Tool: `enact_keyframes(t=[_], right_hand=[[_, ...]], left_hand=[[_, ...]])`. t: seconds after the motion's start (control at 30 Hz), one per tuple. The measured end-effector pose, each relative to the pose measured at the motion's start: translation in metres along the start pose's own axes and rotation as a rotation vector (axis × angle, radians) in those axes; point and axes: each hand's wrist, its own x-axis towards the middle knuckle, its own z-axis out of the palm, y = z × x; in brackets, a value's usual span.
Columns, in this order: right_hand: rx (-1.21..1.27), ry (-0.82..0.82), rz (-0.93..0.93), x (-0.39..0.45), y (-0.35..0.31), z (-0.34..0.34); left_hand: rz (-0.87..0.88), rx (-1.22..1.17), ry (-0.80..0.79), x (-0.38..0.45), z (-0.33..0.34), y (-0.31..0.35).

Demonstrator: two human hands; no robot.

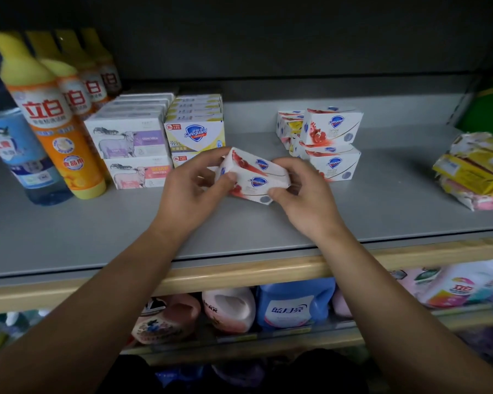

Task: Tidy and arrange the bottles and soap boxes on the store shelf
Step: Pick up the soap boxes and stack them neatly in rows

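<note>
Grey shelf [353,211] carries orange bottles [54,115] in a row at far left, then stacked sheep boxes [127,137] and yellow boxes [195,132] side by side. Red-and-white boxes [332,143] sit stacked right of centre, loosely aligned. Left hand [191,189] and right hand [302,191] each grip one end of a tilted white soap box [254,177] with red print and blue shield logos, raised above mid-shelf.

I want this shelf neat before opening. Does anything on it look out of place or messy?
Yes. The crumpled yellow and pink packs at the right end lie in a loose, tilted heap. The red-and-white soap boxes behind the hands stand skewed, not squared like the left rows. One soap box is off the shelf, gripped by left hand and right hand.
</note>
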Motion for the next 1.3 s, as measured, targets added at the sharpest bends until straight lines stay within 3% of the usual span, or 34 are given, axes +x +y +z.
enact_keyframes(t=[0.1,0.23,0.4,0.5,0.6,0.9,1.03,1.13,1.3], right_hand=[[-0.068,-0.008,0.041,0.001,0.001,-0.007],[-0.235,-0.087,-0.017,0.005,-0.003,-0.022],[-0.426,0.214,-0.111,0.026,0.000,-0.062],[-0.696,0.126,-0.092,0.035,0.019,-0.075],[-0.807,0.041,-0.101,0.035,0.037,-0.077],[-0.793,0.137,-0.170,0.032,0.052,-0.070],[-0.774,0.145,-0.170,0.034,0.054,-0.069],[-0.750,0.152,-0.169,0.035,0.055,-0.068],[-0.748,0.132,-0.163,0.034,0.054,-0.070]], left_hand=[[0.052,0.243,-0.015,0.001,0.002,0.002],[0.219,0.564,-0.177,0.007,0.014,0.008],[0.187,0.801,-0.384,0.026,0.032,0.023],[0.184,0.905,-0.409,0.044,0.040,0.031],[0.191,0.998,-0.385,0.064,0.051,0.031],[0.016,1.124,-0.280,0.110,0.098,-0.007],[0.120,1.018,-0.172,0.098,0.107,-0.018],[0.164,1.014,-0.211,0.081,0.111,-0.027],[-0.008,1.034,-0.280,0.106,0.116,-0.043]])
